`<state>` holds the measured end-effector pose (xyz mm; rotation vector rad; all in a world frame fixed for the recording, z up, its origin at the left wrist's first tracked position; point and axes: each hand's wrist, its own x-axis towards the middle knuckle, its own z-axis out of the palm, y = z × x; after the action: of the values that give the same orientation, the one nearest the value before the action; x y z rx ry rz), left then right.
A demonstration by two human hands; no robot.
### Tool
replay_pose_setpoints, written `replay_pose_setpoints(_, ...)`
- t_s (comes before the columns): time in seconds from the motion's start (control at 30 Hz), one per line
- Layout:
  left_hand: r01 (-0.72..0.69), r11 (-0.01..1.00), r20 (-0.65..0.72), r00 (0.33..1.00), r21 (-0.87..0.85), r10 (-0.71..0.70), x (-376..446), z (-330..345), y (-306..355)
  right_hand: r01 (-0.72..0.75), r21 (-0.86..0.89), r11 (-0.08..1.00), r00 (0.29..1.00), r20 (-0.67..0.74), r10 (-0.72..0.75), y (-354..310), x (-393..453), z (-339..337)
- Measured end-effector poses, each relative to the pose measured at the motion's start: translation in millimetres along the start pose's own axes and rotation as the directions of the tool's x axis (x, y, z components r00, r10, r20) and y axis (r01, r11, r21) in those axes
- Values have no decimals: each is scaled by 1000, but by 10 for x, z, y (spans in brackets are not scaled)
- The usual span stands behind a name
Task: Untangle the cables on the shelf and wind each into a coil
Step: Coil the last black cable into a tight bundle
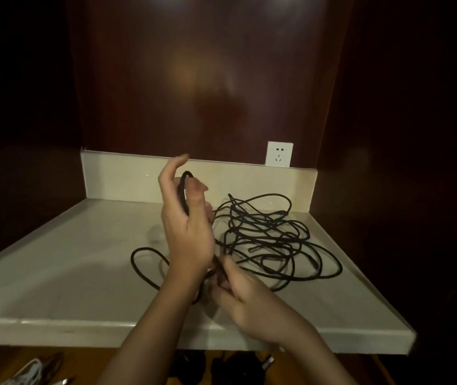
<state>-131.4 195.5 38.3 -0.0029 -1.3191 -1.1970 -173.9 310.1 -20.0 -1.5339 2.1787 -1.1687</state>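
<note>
— On the pale shelf (pixel 55 273), what is seen?
— A black cable tangle (pixel 271 240) lies right of centre.
— And held?
— Loops are gripped by the raised left hand (pixel 185 218); a strand is pinched by the right hand (pixel 238 290).

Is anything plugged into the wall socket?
No, the white wall socket shows bare holes, and the black cables lie loose on the shelf.

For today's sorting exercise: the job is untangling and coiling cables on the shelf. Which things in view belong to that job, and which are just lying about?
Part of the job:
- black cable, tangled on the shelf
- left hand, gripping a loop of it
- right hand, pinching a strand

Just lying about:
- wall socket
- dark items below the shelf, too dim to identify
</note>
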Motion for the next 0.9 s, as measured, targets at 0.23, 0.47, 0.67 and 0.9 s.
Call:
replay_pose_setpoints(0.23,-227,880,230,963,417,139,91,-156,-137,100,-460,882,992,-18,-122,-105,-26,-209)
replay_pose_setpoints(0.47,-170,825,568,797,539,-207,207,-291,50,271,-307,912,917,-205,-342,-372,83,-534)
replay_pose_setpoints(0.67,-118,798,699,568,591,-434,181,-351,166,257,-406,877,831,-370,-415,-425,141,-623)
replay_pose_setpoints(0.9,288,868,868,180,404,-463,201,-375,263,297,-175,938,862,-374,-343,-483,208,-699)
